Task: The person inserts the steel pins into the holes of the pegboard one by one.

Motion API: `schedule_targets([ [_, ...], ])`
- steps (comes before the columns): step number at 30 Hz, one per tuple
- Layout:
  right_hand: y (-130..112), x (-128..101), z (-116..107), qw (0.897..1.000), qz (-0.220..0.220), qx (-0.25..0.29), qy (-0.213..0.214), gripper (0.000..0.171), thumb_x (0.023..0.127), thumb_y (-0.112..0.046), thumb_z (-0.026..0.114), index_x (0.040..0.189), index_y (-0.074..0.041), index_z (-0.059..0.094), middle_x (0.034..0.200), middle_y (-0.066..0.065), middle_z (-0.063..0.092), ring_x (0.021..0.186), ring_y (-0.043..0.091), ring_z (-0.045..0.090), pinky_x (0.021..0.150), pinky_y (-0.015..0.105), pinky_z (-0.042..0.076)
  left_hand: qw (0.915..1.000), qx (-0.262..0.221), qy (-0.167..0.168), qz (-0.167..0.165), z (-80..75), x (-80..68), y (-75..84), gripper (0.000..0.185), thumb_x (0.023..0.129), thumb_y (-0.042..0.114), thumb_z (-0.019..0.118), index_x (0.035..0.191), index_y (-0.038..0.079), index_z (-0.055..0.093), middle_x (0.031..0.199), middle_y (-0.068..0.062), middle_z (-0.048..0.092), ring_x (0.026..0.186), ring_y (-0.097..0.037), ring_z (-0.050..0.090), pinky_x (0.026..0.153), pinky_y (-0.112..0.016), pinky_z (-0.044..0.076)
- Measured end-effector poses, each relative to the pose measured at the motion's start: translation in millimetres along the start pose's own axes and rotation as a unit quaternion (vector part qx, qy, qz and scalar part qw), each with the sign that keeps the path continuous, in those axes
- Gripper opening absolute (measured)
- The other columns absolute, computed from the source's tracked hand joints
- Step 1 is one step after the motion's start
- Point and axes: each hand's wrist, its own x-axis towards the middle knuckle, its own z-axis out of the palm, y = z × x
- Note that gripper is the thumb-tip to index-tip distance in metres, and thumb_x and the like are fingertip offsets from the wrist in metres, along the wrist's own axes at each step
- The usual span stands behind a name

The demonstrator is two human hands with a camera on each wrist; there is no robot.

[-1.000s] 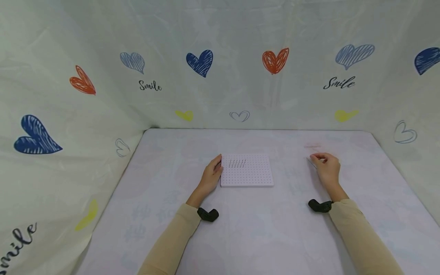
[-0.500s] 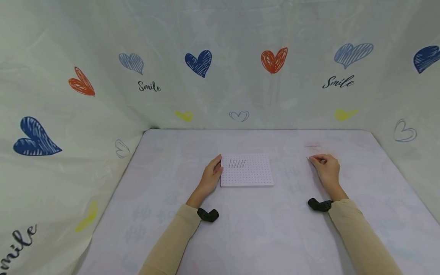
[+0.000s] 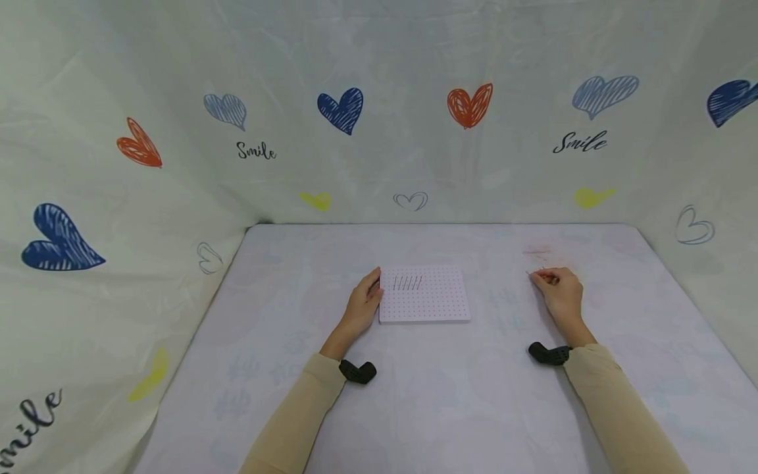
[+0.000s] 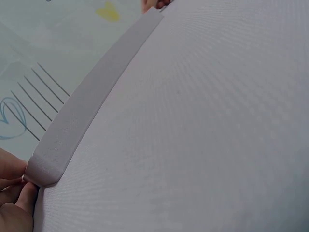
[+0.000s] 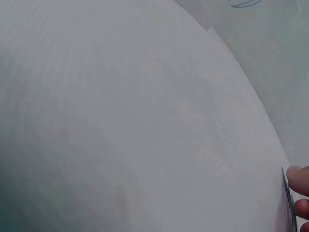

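Note:
A white board (image 3: 438, 306) with rows of small holes lies on the table, and several thin dark needle-like rods (image 3: 408, 283) stand in its upper left part. In the left wrist view, these rods (image 4: 41, 96) rise upright along the board's side (image 4: 82, 111). My left hand (image 3: 360, 306) grips the board's left edge, thumb and fingers at its corner. Over to the right, my right hand (image 3: 562, 293) pinches a thin pointed metal needle (image 5: 288, 195) between thumb and fingers. Its tip pokes out just left of the fingertips in the head view.
Faint reddish thin lines (image 3: 537, 251) show on the table just beyond my right hand. The white table (image 3: 438, 388) ends at a pale curtain (image 3: 379, 164) printed with hearts. A black wrist device (image 3: 358, 372) sits on each sleeve.
My right fingers have closed in and shifted slightly along the needle, so less of its length shows below them. My left hand and the board stay in place.

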Motion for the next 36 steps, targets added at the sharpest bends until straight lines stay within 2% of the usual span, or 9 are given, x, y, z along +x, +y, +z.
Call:
schedule_targets([
  [6,0.2,-0.7,1.3,1.000,-0.016,-0.003,0.005,0.018,0.091,-0.009,0.073,0.094,0.009,0.073,0.080,0.011,0.055,0.072,0.017,0.045,0.061,0.025,0.034,1.0000,0.000,0.002,-0.001,0.0,0.2,1.3,0.051,0.105,0.001,0.043,0.154,-0.004,0.027,0.160,-0.018,0.026,0.146,-0.028,0.030,0.117,-0.031,0.030],
  [18,-0.7,0.8,4.0,1.000,-0.017,-0.006,-0.008,0.018,0.090,-0.002,0.071,0.091,0.015,0.070,0.086,0.021,0.055,0.081,0.031,0.052,0.065,0.029,0.038,1.0000,0.003,0.001,-0.009,0.3,0.1,0.8,0.052,0.106,0.003,0.043,0.155,-0.002,0.027,0.161,-0.014,0.026,0.146,-0.023,0.029,0.117,-0.028,0.030],
  [28,-5.9,0.4,2.1,0.999,-0.030,-0.010,-0.037,0.019,0.093,-0.001,0.066,0.093,0.019,0.067,0.084,0.021,0.051,0.082,0.032,0.046,0.064,0.033,0.034,1.0000,0.005,0.001,-0.008,0.2,-0.4,1.4,0.052,0.106,0.003,0.044,0.155,-0.001,0.027,0.161,-0.014,0.026,0.146,-0.023,0.030,0.117,-0.031,0.030],
  [36,-5.4,0.4,2.3,0.999,-0.038,-0.015,-0.036,0.020,0.095,-0.002,0.064,0.091,0.017,0.066,0.083,0.021,0.052,0.080,0.031,0.047,0.065,0.032,0.034,1.0000,0.002,0.005,-0.003,0.7,-0.2,2.1,0.052,0.105,0.002,0.044,0.155,-0.003,0.027,0.161,-0.017,0.026,0.146,-0.026,0.030,0.117,-0.033,0.030],
])
